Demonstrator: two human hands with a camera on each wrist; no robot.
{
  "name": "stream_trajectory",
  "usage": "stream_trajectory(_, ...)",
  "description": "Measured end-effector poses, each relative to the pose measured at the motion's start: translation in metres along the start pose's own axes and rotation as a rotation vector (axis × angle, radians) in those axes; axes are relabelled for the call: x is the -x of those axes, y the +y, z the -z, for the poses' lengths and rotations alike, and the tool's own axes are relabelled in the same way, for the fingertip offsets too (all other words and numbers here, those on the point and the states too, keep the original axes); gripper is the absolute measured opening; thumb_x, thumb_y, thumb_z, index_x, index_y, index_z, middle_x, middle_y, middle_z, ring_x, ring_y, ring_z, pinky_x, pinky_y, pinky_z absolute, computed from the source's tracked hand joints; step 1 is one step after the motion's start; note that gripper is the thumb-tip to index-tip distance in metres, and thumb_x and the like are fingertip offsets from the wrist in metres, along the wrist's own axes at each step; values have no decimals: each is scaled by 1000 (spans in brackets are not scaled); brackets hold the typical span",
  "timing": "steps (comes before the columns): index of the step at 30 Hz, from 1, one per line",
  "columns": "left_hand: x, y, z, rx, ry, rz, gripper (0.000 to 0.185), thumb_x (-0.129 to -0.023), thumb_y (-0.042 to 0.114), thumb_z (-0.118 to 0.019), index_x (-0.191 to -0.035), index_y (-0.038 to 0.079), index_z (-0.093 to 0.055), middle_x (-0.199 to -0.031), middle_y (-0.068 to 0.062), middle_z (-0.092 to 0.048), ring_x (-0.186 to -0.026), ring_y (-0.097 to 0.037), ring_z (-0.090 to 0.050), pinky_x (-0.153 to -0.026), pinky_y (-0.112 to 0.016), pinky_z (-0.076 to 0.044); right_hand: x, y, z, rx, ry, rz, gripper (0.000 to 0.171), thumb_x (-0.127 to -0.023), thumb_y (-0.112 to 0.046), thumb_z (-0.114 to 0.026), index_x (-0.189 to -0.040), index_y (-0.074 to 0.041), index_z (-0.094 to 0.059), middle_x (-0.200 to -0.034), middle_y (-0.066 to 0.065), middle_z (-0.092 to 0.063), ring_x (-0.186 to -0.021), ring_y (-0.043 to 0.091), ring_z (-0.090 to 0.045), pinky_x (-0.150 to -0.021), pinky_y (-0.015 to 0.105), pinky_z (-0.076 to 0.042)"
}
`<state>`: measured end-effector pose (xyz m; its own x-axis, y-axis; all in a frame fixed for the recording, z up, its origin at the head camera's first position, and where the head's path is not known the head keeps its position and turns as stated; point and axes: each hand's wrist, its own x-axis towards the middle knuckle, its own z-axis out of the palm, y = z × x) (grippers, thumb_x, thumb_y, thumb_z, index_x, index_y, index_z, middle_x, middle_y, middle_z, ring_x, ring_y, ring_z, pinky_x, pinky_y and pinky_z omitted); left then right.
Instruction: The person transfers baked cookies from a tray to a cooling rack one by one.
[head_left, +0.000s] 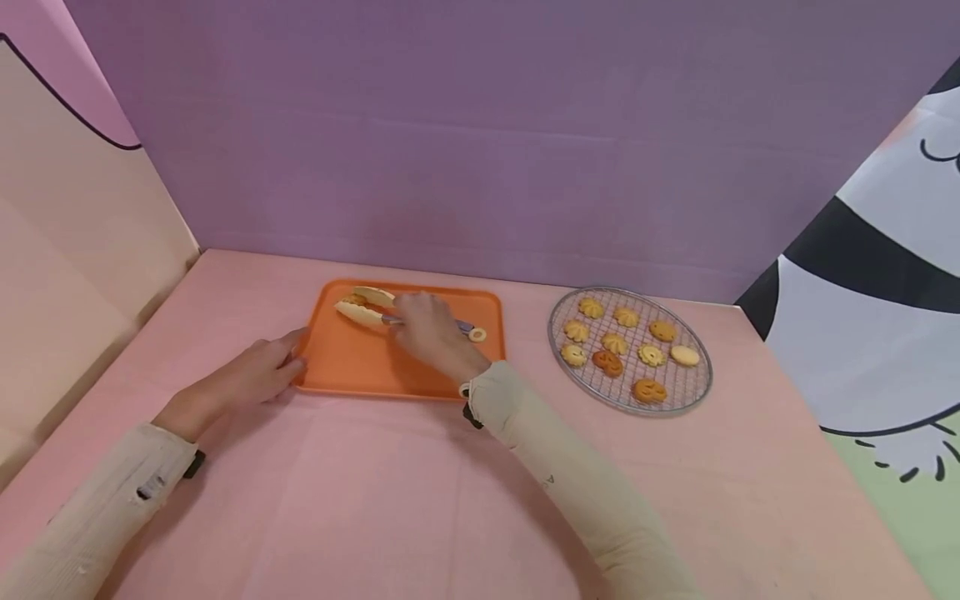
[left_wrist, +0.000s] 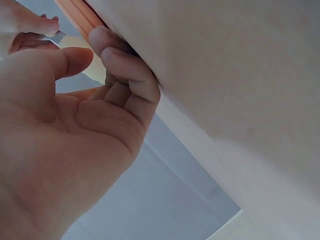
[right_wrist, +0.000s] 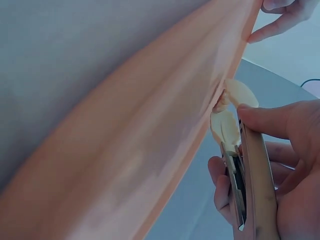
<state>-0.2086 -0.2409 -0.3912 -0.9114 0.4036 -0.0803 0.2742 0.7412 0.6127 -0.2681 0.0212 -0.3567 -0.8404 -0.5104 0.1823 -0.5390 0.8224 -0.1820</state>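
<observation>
An orange tray [head_left: 352, 367] lies on the pink table. My right hand [head_left: 427, 329] grips cream-coloured tongs [head_left: 365, 310] over the tray's far left part, and a cookie [head_left: 352, 299] sits between their tips. In the right wrist view the tongs [right_wrist: 235, 150] reach toward the tray [right_wrist: 150, 150] with my fingers [right_wrist: 265, 117] curled round the handle. My left hand [head_left: 258, 371] holds the tray's left edge; in the left wrist view its fingers [left_wrist: 125, 67] curl against the tray's rim [left_wrist: 80, 17].
A round wire rack [head_left: 693, 392] with several cookies [head_left: 615, 343] sits to the right of the tray. A purple wall stands behind, a beige panel at left, a printed panel at right. Bare pink table lies in front.
</observation>
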Motion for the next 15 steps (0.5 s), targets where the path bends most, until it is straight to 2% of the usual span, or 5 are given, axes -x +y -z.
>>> stream_trajectory(6,-1,2,0,-12,13,-10,59,-103,12,-49,-150,-12,-24,-71,-4,-54,-55,-15,-51,-55,-29,-45,11,10,12,-3,26,11,4,-93,-10,-66,-93,-6,-66,-73,2,-58,-60,13,-55,-53,25,-43)
stream_trajectory(15,0,0,-1,-35,26,-9,60,-102,12,-49,-151,-13,-24,-70,-4,-52,-55,-15,-50,-57,-30,-44,30,23,21,-40,94,19,8,-92,-13,-70,-91,-7,-65,-66,1,-54,-53,12,-48,-49,24,-35)
